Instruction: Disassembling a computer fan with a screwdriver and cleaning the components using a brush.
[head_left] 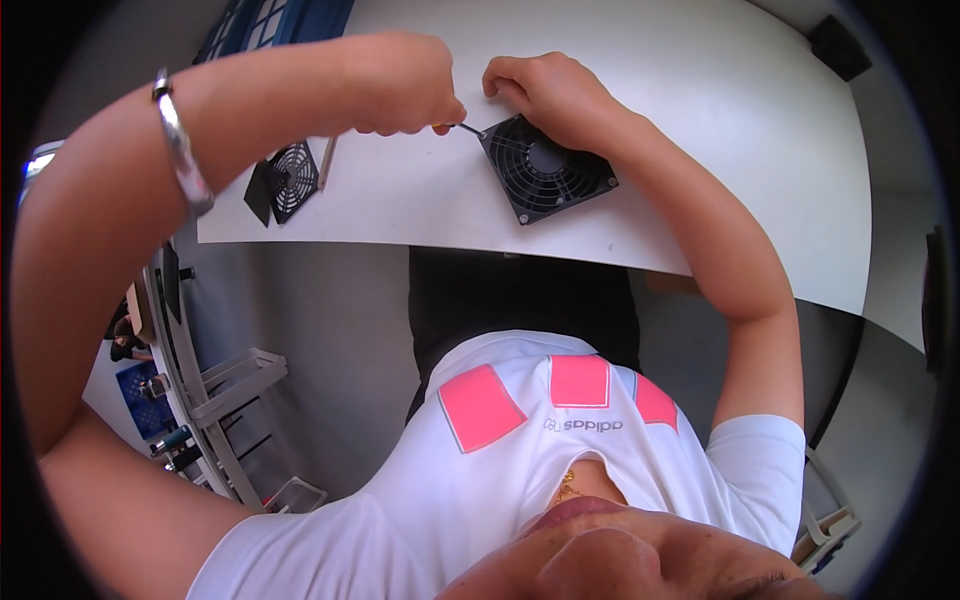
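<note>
A square black cooling fan (550, 188) with a round grille lies on the white table, with silvery screws showing at several corners. My left hand (405, 85) is closed round a screwdriver (468, 129); a bit of yellow handle and the thin metal shaft show. The shaft's tip meets the screw at the fan's far left corner. Over the fan's far edge lies my right hand (560, 100), its fingers curled and gripping the frame there. Part of that grip is hidden behind the hand.
Left of the fan, under my left forearm, lie another black grille (293, 180), a dark flat piece (258, 193) beside it and a thin strip (327, 163). The white table's (700, 80) near edge runs before my body. A grey rack (235, 385) stands lower left.
</note>
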